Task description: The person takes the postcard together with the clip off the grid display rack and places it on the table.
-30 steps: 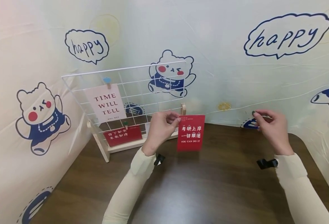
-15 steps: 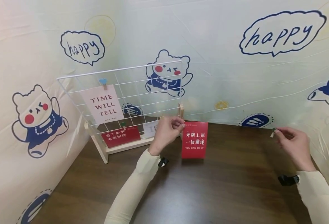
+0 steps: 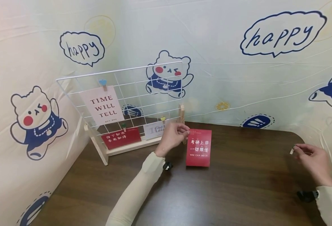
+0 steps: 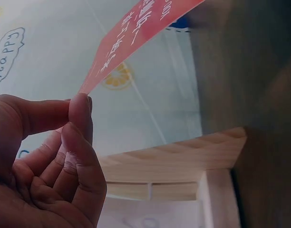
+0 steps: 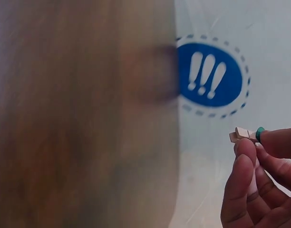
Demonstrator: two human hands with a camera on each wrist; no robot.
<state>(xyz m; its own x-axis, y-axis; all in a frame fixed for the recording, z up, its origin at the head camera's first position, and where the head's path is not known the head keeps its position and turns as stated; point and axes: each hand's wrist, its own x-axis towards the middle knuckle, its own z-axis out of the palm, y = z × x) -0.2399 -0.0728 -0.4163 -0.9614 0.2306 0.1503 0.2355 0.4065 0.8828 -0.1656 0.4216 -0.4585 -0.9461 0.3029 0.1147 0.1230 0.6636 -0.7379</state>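
Between thumb and fingertips, my left hand (image 3: 172,138) pinches the top left corner of a red card (image 3: 198,147) with white lettering. The card hangs above the table, just right of the white wire grid rack (image 3: 117,71). Far to the right, my right hand (image 3: 314,161) pinches a small wooden clothespin (image 5: 244,135) with a green top. In the right wrist view the thumb presses on that green end, and the other end points away from the hand. In the left wrist view the card (image 4: 124,45) bends slightly where the fingers grip it.
On the rack are a white card (image 3: 103,106) under a blue heart clip (image 3: 102,82), a red card (image 3: 120,138) with a green clip, and a pale card (image 3: 151,130) under a yellow clip (image 3: 163,118). Wooden feet (image 3: 96,142) hold the rack. Printed cloth stands behind the table (image 3: 239,191).
My right hand has moved right and down with the clothespin. My left hand has shifted slightly right and down with the red card, and the yellow clip has come into view.
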